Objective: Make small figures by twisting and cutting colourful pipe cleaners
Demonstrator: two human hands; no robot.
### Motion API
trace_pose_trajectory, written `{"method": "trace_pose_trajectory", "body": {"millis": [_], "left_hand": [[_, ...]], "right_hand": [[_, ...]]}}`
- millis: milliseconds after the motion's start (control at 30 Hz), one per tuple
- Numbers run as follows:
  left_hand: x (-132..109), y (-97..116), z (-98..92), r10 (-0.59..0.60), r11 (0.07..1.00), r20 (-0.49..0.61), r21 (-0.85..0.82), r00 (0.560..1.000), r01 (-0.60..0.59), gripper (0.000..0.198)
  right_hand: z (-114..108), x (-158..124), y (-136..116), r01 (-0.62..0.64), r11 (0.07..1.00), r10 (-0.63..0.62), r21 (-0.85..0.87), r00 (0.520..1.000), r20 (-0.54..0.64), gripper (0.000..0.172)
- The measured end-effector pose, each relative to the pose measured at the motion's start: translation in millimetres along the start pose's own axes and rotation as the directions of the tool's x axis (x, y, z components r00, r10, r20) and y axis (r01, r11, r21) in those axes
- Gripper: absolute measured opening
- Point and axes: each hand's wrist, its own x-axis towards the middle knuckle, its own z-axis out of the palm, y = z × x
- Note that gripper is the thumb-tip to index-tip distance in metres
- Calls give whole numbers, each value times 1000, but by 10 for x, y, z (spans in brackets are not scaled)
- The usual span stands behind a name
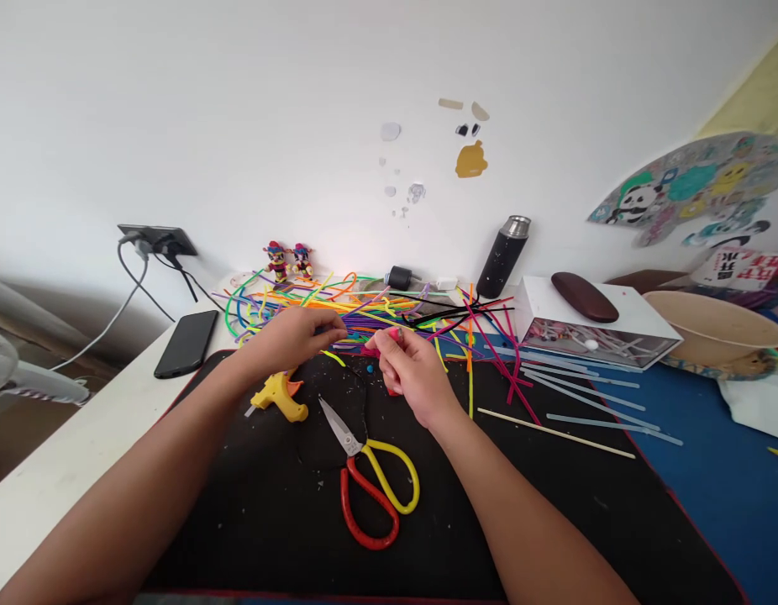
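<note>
My left hand (310, 332) is closed above the near edge of the pipe cleaner pile (376, 319). Its fingers are pressed together, and whatever they may hold is too small to make out. To its right, my right hand (414, 370) pinches a small pinkish-red piece (395, 334) between thumb and fingers; most of it is hidden. Below the hands, scissors (351, 445) with one red and one yellow handle lie on the black mat (256, 521), blades slightly apart or closed, I cannot tell. A yellow glue gun (281, 397) rests beneath my left wrist.
A black phone (186, 344) lies at the left, below a wall socket (159, 239). Two figurines (276, 262) and a black flask (503, 256) stand along the wall. Glue sticks (591, 395), a wooden stick (556, 433) and a white box (596, 323) are at the right.
</note>
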Motion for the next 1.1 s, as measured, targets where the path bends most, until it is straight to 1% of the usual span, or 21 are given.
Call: {"method": "trace_pose_trajectory", "body": {"millis": [67,133,233,300,367,433,467,533,633,700,767,867,967,1033,1100], "left_hand": [[3,-58,-62,-21,997,-84,-81,996,14,37],[1,-84,-99,-24,990,-133,-142,991,5,38],[-10,-73,-134,-22,976,-153,-218,988,-12,35],[-21,-52,-151,-18,967,-151,-254,988,-21,32],[-35,-33,-171,-10,961,-138,-273,990,-28,31],[-52,-19,-196,3,957,-125,-288,992,-39,30],[-64,-11,-211,8,955,-120,-294,993,-43,30],[-90,7,-245,19,952,-116,-301,993,-53,30],[-131,48,-298,53,946,-117,-313,992,-87,29],[-151,78,-323,87,940,-110,-321,990,-118,28],[-165,104,-335,113,937,-97,-321,989,-139,28],[-180,127,-337,141,941,-75,-299,987,-157,27],[-196,139,-335,152,954,-61,-254,986,-163,25],[-206,148,-336,152,961,-65,-225,986,-163,25],[-211,160,-338,147,966,-71,-206,987,-159,24]], "right_hand": [[8,1,40,16,997,-15,-71,1000,16,46],[26,7,101,34,989,-30,-143,999,33,48],[76,-8,198,29,966,-18,-258,999,47,47],[105,-50,238,27,930,1,-368,997,77,41],[108,-116,244,83,842,-27,-533,993,113,33],[67,-195,217,139,703,-59,-698,989,137,25],[29,-234,196,147,631,-65,-761,988,137,23],[-74,-306,141,93,531,-30,-842,995,91,21],[-243,-392,40,-23,429,22,-903,1000,-15,26],[-324,-438,-36,-67,347,29,-936,998,-60,28],[-362,-471,-106,-62,231,27,-971,998,-58,28],[-363,-480,-186,-42,31,32,-999,999,-41,29],[-358,-436,-236,-28,-119,65,-992,997,-36,28],[-362,-399,-265,-17,-174,68,-985,997,-29,25],[-350,-388,-292,-9,-167,34,-986,999,-15,24]]}}
